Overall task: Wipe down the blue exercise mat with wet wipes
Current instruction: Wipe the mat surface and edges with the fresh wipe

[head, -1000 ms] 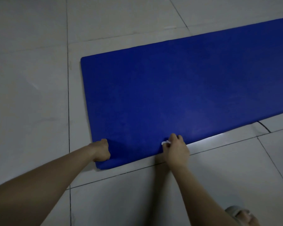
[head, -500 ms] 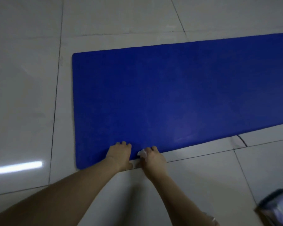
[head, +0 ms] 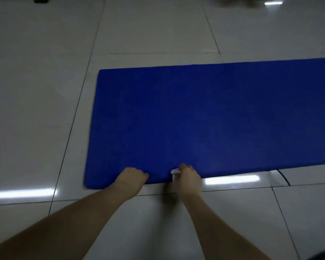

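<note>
Lower centre: gripping near edge of blue foam exercise mat [head: 204, 117] with left hand [head: 131, 177]; pinching crumpled white wet wipe [head: 175, 172] in right hand [head: 189, 178]

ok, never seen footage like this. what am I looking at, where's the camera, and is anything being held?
There is no machine here: these are a person's two bare hands. The one picture comes from a camera worn on the person's head, looking forward and down.

A blue exercise mat lies flat on a glossy tiled floor. The bright bars are light reflected on the tiles.

The right hand is at the mat's near edge, its fingers curled round a small white wet wipe. The left hand rests beside it on the same edge, curled; whether it grips the mat does not show.
</note>
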